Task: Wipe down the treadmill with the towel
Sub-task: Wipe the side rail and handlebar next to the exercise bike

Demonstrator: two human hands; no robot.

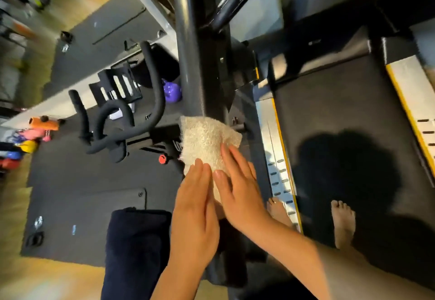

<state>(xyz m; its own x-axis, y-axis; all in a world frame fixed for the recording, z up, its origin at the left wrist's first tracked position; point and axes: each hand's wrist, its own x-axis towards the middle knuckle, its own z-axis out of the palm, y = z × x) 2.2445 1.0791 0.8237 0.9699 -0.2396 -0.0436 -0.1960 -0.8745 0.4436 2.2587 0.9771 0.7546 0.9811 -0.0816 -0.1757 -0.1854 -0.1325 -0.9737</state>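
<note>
Towel (205,137) pressed on the treadmill (334,101) frame
Left hand (195,207) and right hand (237,193) both flat, fingers straight, pressing the towel between them.

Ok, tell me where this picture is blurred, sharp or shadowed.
Head view: the left edge, around the coloured weights, smears into blur; the cream terry towel under the left hand and right hand is sharp; a dark shadow lies on the black treadmill belt.
</note>
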